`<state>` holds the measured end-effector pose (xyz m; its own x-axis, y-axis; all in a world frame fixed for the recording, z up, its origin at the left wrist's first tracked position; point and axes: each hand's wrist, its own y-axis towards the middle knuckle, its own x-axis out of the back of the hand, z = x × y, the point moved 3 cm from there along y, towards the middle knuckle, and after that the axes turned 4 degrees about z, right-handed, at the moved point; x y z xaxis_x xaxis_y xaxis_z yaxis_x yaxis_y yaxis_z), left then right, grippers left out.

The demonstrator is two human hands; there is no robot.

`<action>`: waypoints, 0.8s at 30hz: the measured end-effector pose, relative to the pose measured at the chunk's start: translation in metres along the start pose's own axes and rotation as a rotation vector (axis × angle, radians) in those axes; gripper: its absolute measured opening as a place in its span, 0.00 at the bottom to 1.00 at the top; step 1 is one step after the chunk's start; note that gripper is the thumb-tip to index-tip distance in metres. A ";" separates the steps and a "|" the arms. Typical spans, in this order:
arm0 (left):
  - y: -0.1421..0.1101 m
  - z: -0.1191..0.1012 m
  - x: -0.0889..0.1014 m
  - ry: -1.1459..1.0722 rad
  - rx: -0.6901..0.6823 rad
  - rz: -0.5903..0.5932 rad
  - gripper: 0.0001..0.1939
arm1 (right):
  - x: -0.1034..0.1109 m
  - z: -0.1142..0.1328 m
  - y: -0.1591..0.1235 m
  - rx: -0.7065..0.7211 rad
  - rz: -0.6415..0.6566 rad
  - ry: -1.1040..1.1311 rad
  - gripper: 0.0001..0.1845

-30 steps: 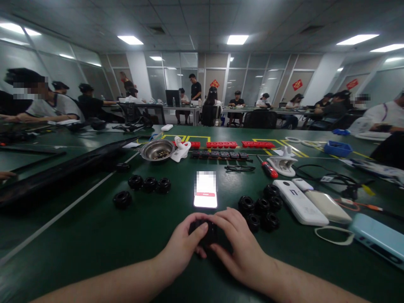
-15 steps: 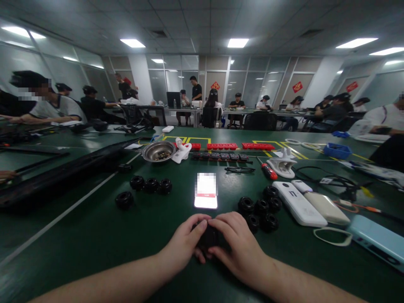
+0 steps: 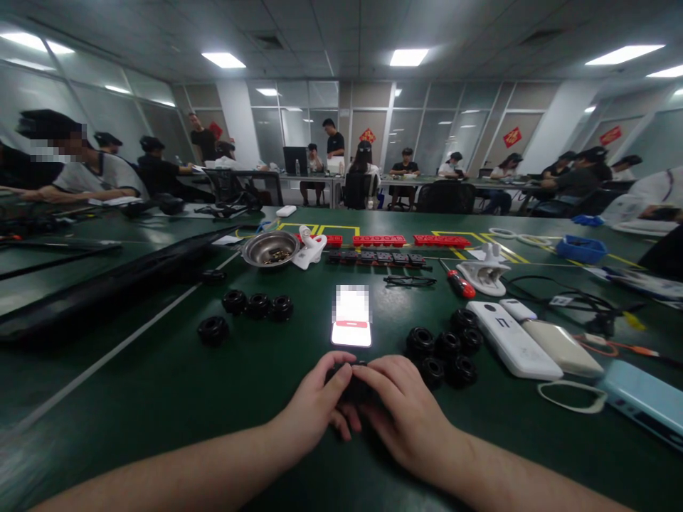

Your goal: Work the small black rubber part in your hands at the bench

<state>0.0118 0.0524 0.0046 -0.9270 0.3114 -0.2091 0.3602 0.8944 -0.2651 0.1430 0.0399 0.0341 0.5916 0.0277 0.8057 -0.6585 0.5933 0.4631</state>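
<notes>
Both my hands meet low in the middle of the green table point(image 3: 160, 398) around one small black wheel point(image 3: 353, 387). My left hand point(image 3: 320, 405) pinches its left side with thumb and fingers. My right hand point(image 3: 400, 405) wraps over its right side, hiding most of it. Just beyond my fingers lies a lit phone point(image 3: 351, 325). A cluster of several black wheels point(image 3: 445, 350) sits right of my right hand. Three more wheels in a row point(image 3: 258, 304) and a single one point(image 3: 213, 329) lie to the left.
A metal bowl point(image 3: 268, 249), a white clip point(image 3: 310, 251), red strips point(image 3: 378, 240), a black strip point(image 3: 376, 258), a red-handled screwdriver point(image 3: 457, 281), white power banks point(image 3: 515, 340), cables and a blue device point(image 3: 643, 402) lie around. Other people sit at the left, right and far tables.
My hands stay closed on the wheel, with the fingers shifting slightly. The view has drifted a little, so everything sits slightly right and higher.
</notes>
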 end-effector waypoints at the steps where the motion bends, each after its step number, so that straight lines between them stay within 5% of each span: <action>1: -0.001 -0.001 0.000 -0.015 -0.006 -0.001 0.20 | 0.001 0.000 -0.001 -0.019 -0.026 0.030 0.19; 5: -0.004 -0.002 0.001 -0.025 -0.042 -0.054 0.15 | 0.003 -0.008 -0.005 -0.218 -0.103 0.107 0.19; 9: -0.006 0.000 0.000 0.032 -0.082 -0.022 0.17 | -0.006 -0.016 -0.003 -0.372 0.099 0.057 0.13; 17: -0.003 0.001 0.003 0.017 0.027 -0.075 0.16 | -0.002 -0.005 0.001 -0.051 0.049 -0.069 0.20; 21: -0.006 -0.002 0.002 -0.044 -0.013 -0.068 0.16 | 0.001 -0.008 -0.001 -0.161 -0.009 0.050 0.25; 24: -0.009 -0.003 0.001 -0.010 -0.029 -0.086 0.19 | -0.002 -0.013 -0.001 -0.274 0.019 0.091 0.17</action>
<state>0.0072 0.0461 0.0099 -0.9531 0.2303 -0.1965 0.2765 0.9265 -0.2553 0.1488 0.0499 0.0277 0.6277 0.1061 0.7712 -0.5271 0.7869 0.3208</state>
